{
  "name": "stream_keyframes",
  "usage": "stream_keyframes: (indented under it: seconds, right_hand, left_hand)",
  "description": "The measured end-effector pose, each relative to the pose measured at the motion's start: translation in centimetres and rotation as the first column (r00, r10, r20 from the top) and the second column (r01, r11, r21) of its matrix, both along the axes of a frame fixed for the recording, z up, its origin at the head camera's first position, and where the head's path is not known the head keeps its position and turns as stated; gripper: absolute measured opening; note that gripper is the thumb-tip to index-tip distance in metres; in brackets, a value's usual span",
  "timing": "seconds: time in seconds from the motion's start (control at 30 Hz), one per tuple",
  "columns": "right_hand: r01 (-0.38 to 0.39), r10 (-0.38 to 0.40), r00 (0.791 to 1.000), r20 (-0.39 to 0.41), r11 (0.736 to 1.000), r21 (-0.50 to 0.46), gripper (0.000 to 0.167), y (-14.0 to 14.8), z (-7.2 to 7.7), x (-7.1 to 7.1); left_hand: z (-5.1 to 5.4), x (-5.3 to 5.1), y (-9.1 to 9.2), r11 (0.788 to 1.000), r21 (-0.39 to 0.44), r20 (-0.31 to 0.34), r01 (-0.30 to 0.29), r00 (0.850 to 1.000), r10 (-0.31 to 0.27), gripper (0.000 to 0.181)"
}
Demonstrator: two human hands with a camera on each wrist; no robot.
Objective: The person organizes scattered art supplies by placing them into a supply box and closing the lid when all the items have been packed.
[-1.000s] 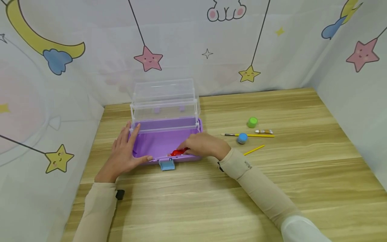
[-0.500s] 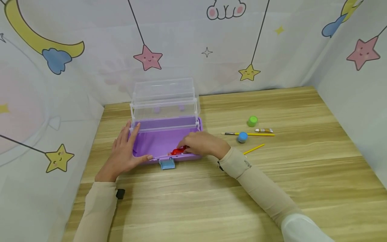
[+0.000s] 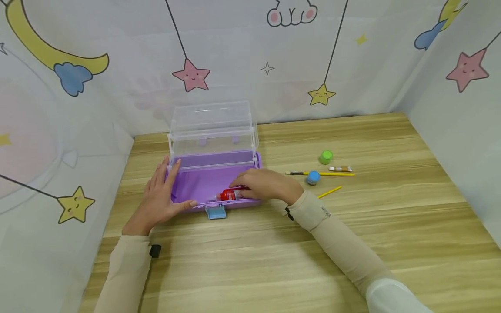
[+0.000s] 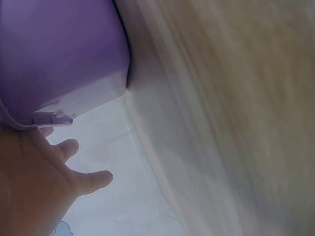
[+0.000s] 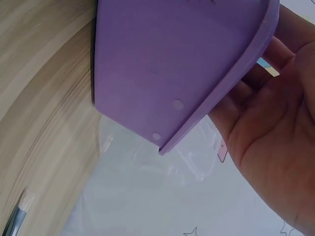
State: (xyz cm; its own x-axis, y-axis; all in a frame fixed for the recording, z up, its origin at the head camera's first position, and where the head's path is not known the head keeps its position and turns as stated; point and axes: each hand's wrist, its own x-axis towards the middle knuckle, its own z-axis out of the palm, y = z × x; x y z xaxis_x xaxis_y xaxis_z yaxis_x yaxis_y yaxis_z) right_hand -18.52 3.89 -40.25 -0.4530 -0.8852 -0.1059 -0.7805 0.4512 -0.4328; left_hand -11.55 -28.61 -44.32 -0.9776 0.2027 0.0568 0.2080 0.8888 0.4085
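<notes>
A purple plastic storage case [image 3: 188, 184] lies with its clear lid and trays raised behind it. My left hand [image 3: 156, 200] rests on the case's left end with fingers straight and spread. Inside, along the front wall, lies a red squeeze bottle [image 3: 228, 194] with a clear nozzle pointing left. My right hand [image 3: 266, 184] is over the bottle's right end, its fingers loosely bent and spread about it. In the right wrist view, the case wall [image 5: 167, 69] hides the bottle and the fingertips reach behind the rim.
Right of the case lie a long yellow paintbrush [image 3: 336, 174], a blue-lidded paint pot [image 3: 313, 177], a green-lidded pot [image 3: 326, 157], a small paint tube [image 3: 341, 169] and a short yellow stick [image 3: 329, 192]. A blue latch [image 3: 216, 212] hangs at the case's front. Patterned cloth walls enclose the table.
My right hand has shifted slightly right and its hold on the red bottle has loosened. More of the bottle shows, and its nozzle sits further left. The left hand stays put.
</notes>
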Motion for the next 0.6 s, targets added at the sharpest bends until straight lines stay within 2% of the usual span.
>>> stream_keyframes:
  seconds: [0.1,0.33,0.6]
  right_hand:
    - [-0.004,0.006,1.0,0.031,0.999,-0.046,0.034,0.5,0.1,-0.2]
    - [0.028,0.0,0.984,0.177,0.987,-0.158,0.039,1.9,0.8,-0.6]
    - [0.005,0.051,0.982,0.182,0.956,-0.293,0.048,4.1,0.6,-0.9]
  left_hand:
    - [0.1,0.0,0.0,1.0,0.0,0.001,-0.001,1.0,0.001,0.123]
    - [0.0,-0.1,-0.1,1.0,-0.005,-0.014,0.001,1.0,-0.001,0.123]
    - [-0.1,0.0,0.0,1.0,0.008,-0.021,0.01,1.0,-0.01,0.123]
